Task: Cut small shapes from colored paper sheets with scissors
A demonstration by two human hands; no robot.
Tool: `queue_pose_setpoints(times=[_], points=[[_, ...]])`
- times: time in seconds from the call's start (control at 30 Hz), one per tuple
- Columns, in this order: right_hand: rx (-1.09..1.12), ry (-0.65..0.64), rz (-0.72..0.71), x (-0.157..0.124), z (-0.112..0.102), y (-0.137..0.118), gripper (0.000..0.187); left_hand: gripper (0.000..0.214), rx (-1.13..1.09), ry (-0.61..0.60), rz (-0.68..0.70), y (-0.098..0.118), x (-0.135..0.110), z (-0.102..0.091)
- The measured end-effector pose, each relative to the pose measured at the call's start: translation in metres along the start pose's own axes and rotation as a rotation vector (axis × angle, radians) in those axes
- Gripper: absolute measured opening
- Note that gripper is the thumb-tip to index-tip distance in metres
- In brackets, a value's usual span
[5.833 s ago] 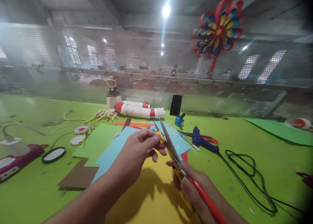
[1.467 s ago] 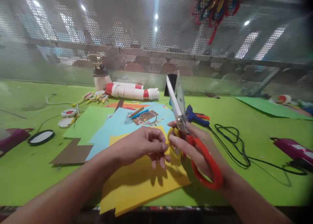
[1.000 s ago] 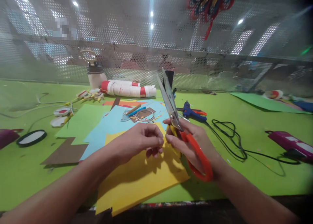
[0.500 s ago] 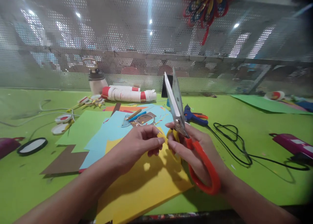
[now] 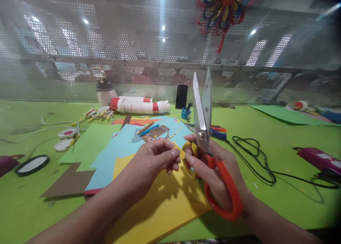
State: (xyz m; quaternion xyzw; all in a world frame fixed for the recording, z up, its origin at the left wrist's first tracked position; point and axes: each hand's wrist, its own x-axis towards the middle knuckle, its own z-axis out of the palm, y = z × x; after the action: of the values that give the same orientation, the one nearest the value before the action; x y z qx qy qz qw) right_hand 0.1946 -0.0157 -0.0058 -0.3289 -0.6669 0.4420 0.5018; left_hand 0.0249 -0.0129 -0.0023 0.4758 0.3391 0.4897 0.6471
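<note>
My left hand [image 5: 157, 157] pinches one end of a narrow yellow paper strip [image 5: 182, 153] between thumb and fingers. The strip has a finely cut edge near that thumb and curls round towards the right. My right hand [image 5: 213, 166] grips the strip between thumb and fingertips and also carries scissors [image 5: 204, 130], their red handle [image 5: 230, 198] round the hand. Their blades point up and stand apart, with nothing between them. Below both hands lies a yellow paper sheet [image 5: 160, 208], shaded by them.
Light blue paper [image 5: 114, 153], green sheets [image 5: 90, 139] and a brown sheet [image 5: 66, 182] lie to the left. Behind are a white-and-red tube [image 5: 138, 106], a bottle [image 5: 105, 91], a phone [image 5: 181, 96] and a blue jar [image 5: 185, 113]. A black cable [image 5: 255, 158] loops at right.
The scissors have swung more upright and shifted right, uncovering the phone and the blue jar. Both hands keep hold of the yellow strip. The view has tilted up slightly.
</note>
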Motion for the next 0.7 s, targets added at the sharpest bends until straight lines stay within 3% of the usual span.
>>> queue_pose_setpoints(times=[0.37,0.57,0.7], points=[[-0.069,0.048,-0.072,-0.001,0.005,0.003,0.029,0.012,-0.045,0.035,0.005,-0.001,-0.001,0.006],[-0.12,0.014,0.015,0.001,0.004,-0.002,0.028,0.014,0.081,0.116,0.079,0.004,-0.001,-0.004],[-0.286,-0.066,0.042,0.005,0.001,-0.002,0.028,0.015,0.078,0.165,0.158,0.016,0.001,-0.013]])
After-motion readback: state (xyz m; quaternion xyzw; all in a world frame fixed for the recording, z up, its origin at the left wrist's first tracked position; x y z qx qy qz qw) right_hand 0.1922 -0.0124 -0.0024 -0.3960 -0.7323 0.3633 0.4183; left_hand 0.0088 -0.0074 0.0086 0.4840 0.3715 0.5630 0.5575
